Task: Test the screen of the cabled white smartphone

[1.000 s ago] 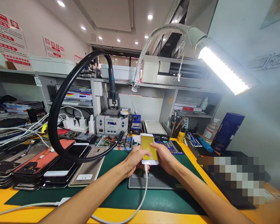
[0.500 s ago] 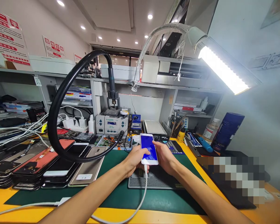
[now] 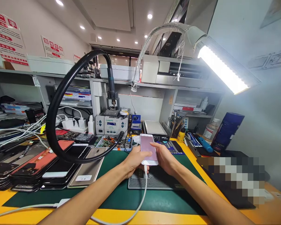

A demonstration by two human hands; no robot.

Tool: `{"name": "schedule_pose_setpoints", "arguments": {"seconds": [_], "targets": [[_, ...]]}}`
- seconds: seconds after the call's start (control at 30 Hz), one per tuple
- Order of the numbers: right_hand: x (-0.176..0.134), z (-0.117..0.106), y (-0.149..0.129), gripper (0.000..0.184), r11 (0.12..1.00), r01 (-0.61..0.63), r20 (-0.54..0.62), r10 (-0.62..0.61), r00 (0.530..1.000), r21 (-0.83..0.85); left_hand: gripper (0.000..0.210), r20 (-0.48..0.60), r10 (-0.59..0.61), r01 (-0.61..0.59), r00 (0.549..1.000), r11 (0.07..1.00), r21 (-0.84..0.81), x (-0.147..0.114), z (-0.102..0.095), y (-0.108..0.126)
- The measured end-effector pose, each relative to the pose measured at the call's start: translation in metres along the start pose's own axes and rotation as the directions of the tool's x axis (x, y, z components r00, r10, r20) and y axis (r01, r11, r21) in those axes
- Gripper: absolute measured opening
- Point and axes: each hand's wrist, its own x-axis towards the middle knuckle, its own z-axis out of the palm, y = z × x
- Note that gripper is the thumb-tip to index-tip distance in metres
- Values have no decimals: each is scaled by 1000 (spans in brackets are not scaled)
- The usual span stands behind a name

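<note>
Phone [image 3: 147,144] is partly hidden by the hands [image 3: 132,158].

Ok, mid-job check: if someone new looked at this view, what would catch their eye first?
Probably the glaring lit lamp at upper right, then the thick black hose looping at left above the stacked phones. At centre, the left hand holds a white phone with a white cable at its lower end, the right hand at its right side.
</note>
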Motion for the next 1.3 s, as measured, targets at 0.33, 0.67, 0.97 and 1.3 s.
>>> {"name": "schedule_pose_setpoints", "arguments": {"seconds": [0.33,0.67,0.97,1.3], "targets": [[3,0,2,18,1000,27,-54,-27,998,-3,22,59,-71,77,996,991,-109,1,-4,3],[-2,-1,-1,39,1000,-18,63,17,998,11,30,-5,-1,2,1000,1000,21,-2,1,2],[4,0,0,33,999,13,-16,-12,1000,35,24,65,-91,98,994,988,-123,1,-3,6],[2,-3,6,24,974,192,-9,-195,981,-122,26,83,-67,78,994,987,-140,-3,-3,5]]}}
